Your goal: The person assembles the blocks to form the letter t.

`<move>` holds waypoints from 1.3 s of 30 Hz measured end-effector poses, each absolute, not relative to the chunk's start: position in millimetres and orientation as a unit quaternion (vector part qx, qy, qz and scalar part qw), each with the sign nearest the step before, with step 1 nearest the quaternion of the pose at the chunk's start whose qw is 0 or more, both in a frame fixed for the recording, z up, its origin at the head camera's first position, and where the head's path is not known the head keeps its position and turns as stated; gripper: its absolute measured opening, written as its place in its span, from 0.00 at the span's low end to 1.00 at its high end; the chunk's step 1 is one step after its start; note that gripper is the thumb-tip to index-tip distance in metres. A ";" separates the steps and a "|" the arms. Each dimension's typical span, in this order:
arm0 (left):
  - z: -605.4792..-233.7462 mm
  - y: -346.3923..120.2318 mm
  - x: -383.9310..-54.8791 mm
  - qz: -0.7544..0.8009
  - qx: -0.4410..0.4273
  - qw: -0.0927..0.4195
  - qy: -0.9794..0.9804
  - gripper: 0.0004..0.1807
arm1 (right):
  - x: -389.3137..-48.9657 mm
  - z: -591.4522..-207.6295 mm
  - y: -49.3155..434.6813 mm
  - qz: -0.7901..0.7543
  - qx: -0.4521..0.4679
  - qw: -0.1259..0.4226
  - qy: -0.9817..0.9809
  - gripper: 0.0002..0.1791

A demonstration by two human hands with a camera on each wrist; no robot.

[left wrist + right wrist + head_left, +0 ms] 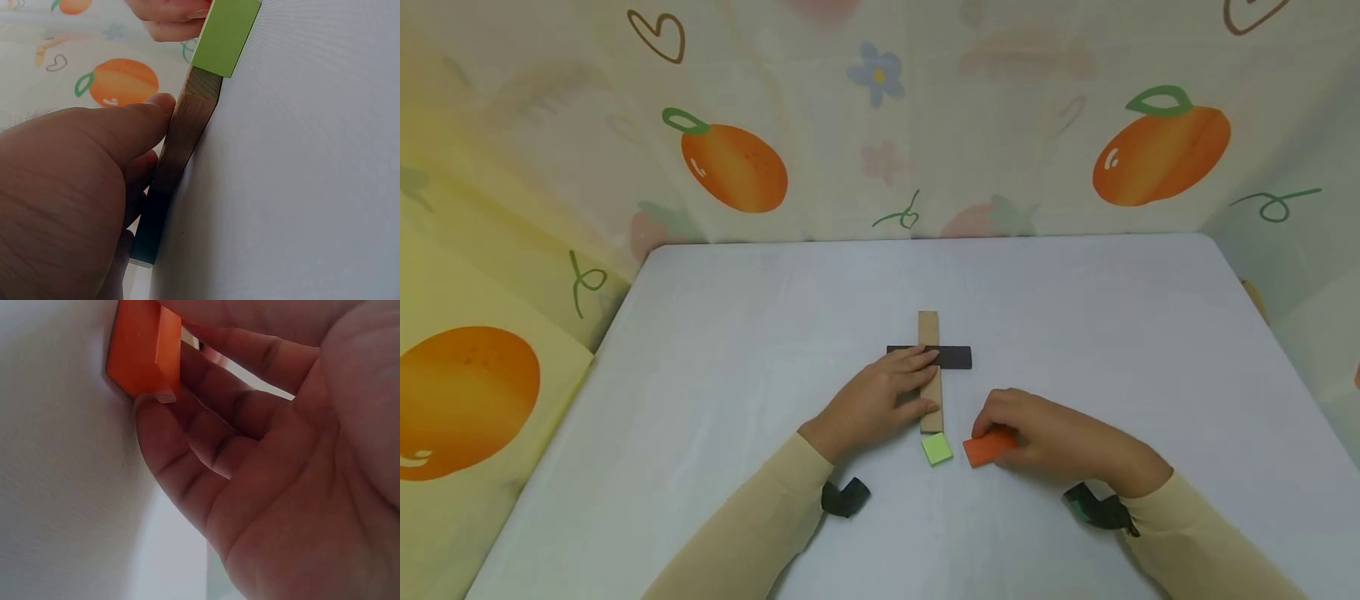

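In the head view a black block (pixel 955 357) lies crosswise between two light wooden blocks (pixel 928 327), forming a cross on the table. My left hand (pixel 880 396) rests on this cross, its fingertips on the black block and the thumb on the nearer wooden block (pixel 932 412). A light green block (pixel 937 449) lies just below that wooden block, turned slightly. To its right, my right hand (pixel 1037 433) pinches an orange block (pixel 988 447) between thumb and fingers. In the right wrist view the orange block (pixel 140 350) is low against the tabletop.
The white table (pixel 737 333) has a back edge that meets a curtain (pixel 1000 108) printed with oranges, hearts and flowers. A dark band (pixel 846 497) hangs at the left wrist and another (pixel 1101 508) at the right.
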State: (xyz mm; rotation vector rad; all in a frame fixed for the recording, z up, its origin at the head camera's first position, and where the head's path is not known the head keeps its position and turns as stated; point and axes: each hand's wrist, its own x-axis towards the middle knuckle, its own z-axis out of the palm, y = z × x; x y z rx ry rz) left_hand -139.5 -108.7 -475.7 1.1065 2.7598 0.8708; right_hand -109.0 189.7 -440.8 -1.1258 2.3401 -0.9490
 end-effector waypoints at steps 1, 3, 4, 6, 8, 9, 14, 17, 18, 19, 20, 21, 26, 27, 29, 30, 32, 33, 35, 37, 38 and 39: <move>-475.7 -108.6 -139.4 0.280 0.357 0.021 0.891 0.33 | -108.1 -440.7 188.7 -0.335 -0.398 0.189 0.833 0.16; -475.3 -108.3 -138.9 0.281 0.358 0.023 0.890 0.32 | -106.4 -440.3 186.4 -0.332 -0.394 0.192 0.835 0.15; -475.2 -108.2 -138.8 0.281 0.358 0.023 0.890 0.32 | -105.4 -439.5 185.1 -0.330 -0.392 0.194 0.836 0.15; -474.8 -108.6 -138.8 0.282 0.358 0.024 0.890 0.32 | -104.0 -438.6 182.0 -0.328 -0.388 0.199 0.838 0.14; -474.3 -109.2 -139.1 0.282 0.358 0.025 0.890 0.32 | -102.8 -438.0 179.4 -0.326 -0.385 0.204 0.839 0.14; -474.4 -109.4 -139.4 0.282 0.357 0.025 0.890 0.32 | -102.4 -437.7 178.0 -0.324 -0.383 0.206 0.840 0.14; -473.4 -110.0 -139.1 0.282 0.353 0.031 0.892 0.32 | -100.0 -437.4 173.3 -0.319 -0.386 0.208 0.840 0.14; -472.9 -110.2 -138.4 0.282 0.352 0.033 0.892 0.33 | -99.0 -436.8 170.8 -0.318 -0.390 0.208 0.838 0.14; -472.7 -110.3 -138.2 0.282 0.352 0.033 0.892 0.33 | -98.8 -436.7 170.2 -0.319 -0.392 0.208 0.838 0.14; -472.6 -110.3 -138.2 0.283 0.352 0.032 0.892 0.33 | -98.6 -436.6 169.7 -0.319 -0.392 0.209 0.837 0.14; -472.5 -110.3 -138.1 0.283 0.351 0.031 0.892 0.33 | -98.4 -436.5 169.2 -0.319 -0.393 0.208 0.837 0.14; -472.4 -110.3 -138.1 0.282 0.352 0.030 0.892 0.33 | -98.2 -436.4 168.9 -0.319 -0.393 0.208 0.837 0.14; -472.5 -110.3 -137.7 0.278 0.350 0.030 0.894 0.33 | -97.4 -436.9 168.4 -0.317 -0.395 0.205 0.837 0.14; -472.6 -110.4 -137.5 0.278 0.350 0.030 0.894 0.33 | -97.3 -437.2 168.5 -0.317 -0.394 0.206 0.838 0.14; -472.7 -110.4 -137.3 0.278 0.349 0.032 0.894 0.33 | -97.2 -438.1 168.8 -0.316 -0.392 0.208 0.838 0.14; -472.9 -110.5 -137.2 0.278 0.348 0.032 0.895 0.33 | -97.2 -438.4 169.3 -0.316 -0.392 0.208 0.839 0.14; -472.8 -110.9 -137.1 0.279 0.347 0.032 0.895 0.33 | -97.9 -439.1 171.0 -0.317 -0.394 0.201 0.839 0.13; -472.9 -110.9 -137.2 0.278 0.347 0.032 0.895 0.33 | -98.6 -439.2 172.5 -0.318 -0.392 0.196 0.841 0.12; -473.1 -110.9 -137.4 0.277 0.346 0.031 0.896 0.33 | -100.8 -438.6 176.4 -0.325 -0.388 0.180 0.844 0.11; -473.1 -111.2 -137.5 0.274 0.346 0.029 0.897 0.33 | -104.2 -437.2 180.6 -0.334 -0.381 0.157 0.848 0.11; -473.2 -111.3 -137.6 0.272 0.346 0.028 0.897 0.33 | -106.1 -436.3 183.0 -0.339 -0.375 0.146 0.850 0.11; -473.4 -111.4 -137.7 0.270 0.346 0.026 0.898 0.33 | -108.2 -435.3 185.2 -0.344 -0.369 0.136 0.852 0.11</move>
